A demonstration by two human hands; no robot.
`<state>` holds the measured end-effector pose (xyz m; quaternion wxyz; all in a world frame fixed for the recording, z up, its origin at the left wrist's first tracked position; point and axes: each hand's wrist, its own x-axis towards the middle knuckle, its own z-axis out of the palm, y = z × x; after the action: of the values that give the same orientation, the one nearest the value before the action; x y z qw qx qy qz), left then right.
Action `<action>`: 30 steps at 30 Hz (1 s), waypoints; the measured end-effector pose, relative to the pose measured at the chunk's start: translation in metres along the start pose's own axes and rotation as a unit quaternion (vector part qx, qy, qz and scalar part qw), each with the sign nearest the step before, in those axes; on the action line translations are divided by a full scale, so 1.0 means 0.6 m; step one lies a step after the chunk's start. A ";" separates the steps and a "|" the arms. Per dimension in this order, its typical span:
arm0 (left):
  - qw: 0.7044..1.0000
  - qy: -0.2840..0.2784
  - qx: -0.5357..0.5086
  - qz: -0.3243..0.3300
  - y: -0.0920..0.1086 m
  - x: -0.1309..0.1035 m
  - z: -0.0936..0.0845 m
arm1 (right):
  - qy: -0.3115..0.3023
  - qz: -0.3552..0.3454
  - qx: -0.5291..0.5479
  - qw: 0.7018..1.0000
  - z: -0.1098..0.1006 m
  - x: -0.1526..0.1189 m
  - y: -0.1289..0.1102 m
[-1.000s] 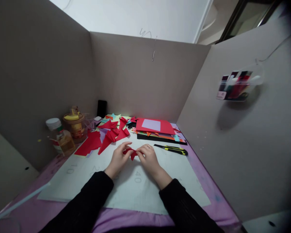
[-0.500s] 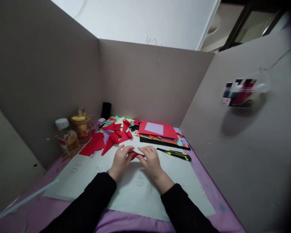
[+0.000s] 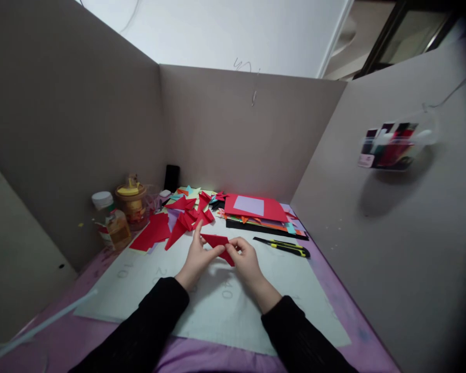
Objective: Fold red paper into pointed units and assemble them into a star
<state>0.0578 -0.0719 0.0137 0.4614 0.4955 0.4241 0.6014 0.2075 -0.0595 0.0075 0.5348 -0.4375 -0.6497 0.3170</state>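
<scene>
Between my hands, above the white sheet (image 3: 233,321), is a folded piece of red paper (image 3: 216,240) with pointed corners. My left hand (image 3: 199,256) grips its left side, the thumb laid across the front and the index finger pointing up. At the right side, my right hand (image 3: 244,256) pinches the paper between thumb and fingers. Just beyond my left hand lie several folded red paper pieces (image 3: 184,220). Flat red sheets (image 3: 153,233) rest to their left.
A black and yellow utility knife (image 3: 287,248) lies right of my hands. Behind it stands a stack of coloured paper (image 3: 279,210). A white-capped bottle (image 3: 116,228) and a brown jar (image 3: 134,204) stand at left. Grey panels (image 3: 233,129) enclose the table.
The red paper has turned so its flat face shows more. My left index finger has lifted away, and my right fingers have closed in on the paper's right side.
</scene>
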 end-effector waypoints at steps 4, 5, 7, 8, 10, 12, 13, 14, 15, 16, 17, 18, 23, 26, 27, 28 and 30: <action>1.000 0.020 0.018 0.002 0.014 -0.003 0.001 | -0.038 0.009 0.025 0.999 0.008 -0.005 -0.001; 1.000 0.016 0.019 0.001 0.014 -0.003 0.000 | -0.043 0.015 0.032 0.998 0.008 -0.004 0.000; 1.000 0.003 0.030 -0.006 0.013 -0.001 -0.003 | -0.045 0.029 0.046 0.998 0.005 -0.002 0.001; 0.999 -0.004 0.039 -0.011 0.011 0.000 -0.004 | -0.043 0.038 0.055 0.997 0.004 0.000 0.002; 0.998 -0.013 0.059 -0.020 0.007 0.002 -0.008 | -0.034 0.056 0.076 0.995 -0.002 0.004 0.004; 0.997 -0.021 0.073 -0.020 0.002 0.004 -0.013 | -0.023 0.072 0.099 0.992 -0.009 0.010 0.006; 0.997 -0.024 0.076 -0.016 0.001 0.006 -0.016 | -0.016 0.079 0.110 0.991 -0.014 0.013 0.006; 0.997 -0.023 0.079 -0.013 0.001 0.008 -0.020 | -0.007 0.084 0.120 0.989 -0.019 0.017 0.007; 0.996 -0.019 0.083 -0.011 0.001 0.010 -0.024 | 0.005 0.089 0.130 0.988 -0.024 0.021 0.007; 0.996 -0.008 0.088 -0.010 0.002 0.012 -0.028 | 0.020 0.093 0.138 0.986 -0.029 0.024 0.007; 0.996 0.007 0.091 -0.010 0.003 0.014 -0.031 | 0.035 0.097 0.146 0.984 -0.034 0.028 0.008; 0.996 0.022 0.090 -0.010 0.004 0.016 -0.033 | 0.049 0.100 0.153 0.982 -0.037 0.030 0.008; 1.000 0.006 0.012 -0.018 0.003 0.019 -0.021 | 0.052 0.116 0.169 0.977 -0.024 0.027 0.011; 0.997 -0.036 -0.050 -0.047 0.000 0.013 -0.007 | 0.007 0.118 0.166 0.979 -0.004 0.016 0.010; 0.996 -0.042 -0.062 -0.056 0.000 0.010 -0.004 | -0.010 0.117 0.164 0.980 0.001 0.012 0.009; 0.995 -0.043 -0.069 -0.064 0.001 0.008 -0.002 | -0.026 0.116 0.160 0.980 0.006 0.008 0.008; 0.994 -0.037 -0.069 -0.076 0.005 0.004 0.000 | -0.052 0.116 0.151 0.980 0.013 0.003 0.006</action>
<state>0.0571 -0.0703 0.0168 0.5542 0.4508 0.4008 0.5736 0.2008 -0.0562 0.0031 0.5202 -0.4070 -0.5660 0.4933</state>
